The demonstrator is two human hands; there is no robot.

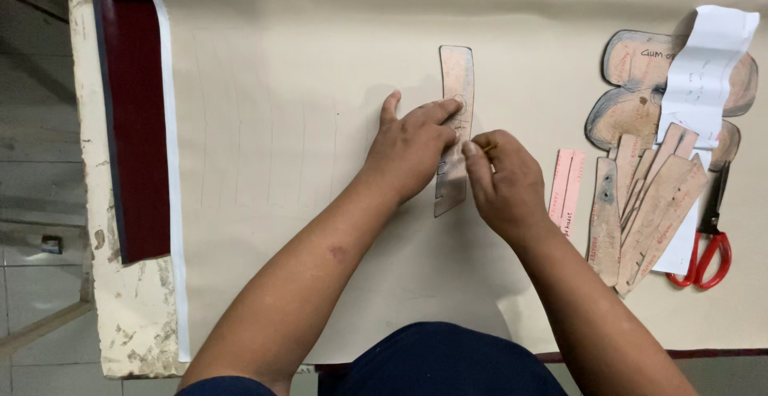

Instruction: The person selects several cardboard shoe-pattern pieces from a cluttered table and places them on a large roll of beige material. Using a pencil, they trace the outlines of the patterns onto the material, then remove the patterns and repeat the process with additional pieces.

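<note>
A long, narrow, slightly curved cardboard template (457, 76) lies on a large sheet of beige material (304, 204). My left hand (410, 150) presses flat on the template's middle, fingers spread over it. Just to its right, my right hand (504, 184) pinches a thin yellowish pencil (488, 148), its tip at the template's right edge. Faint traced outlines of the same shape show on the sheet to the left.
A pile of worn cardboard templates (648, 204) lies at the right, with a pink strip (566, 188), a folded white paper (708, 68) and red-handled scissors (708, 244). A dark red layer (136, 124) and the table's chipped left edge (104, 284) border the floor.
</note>
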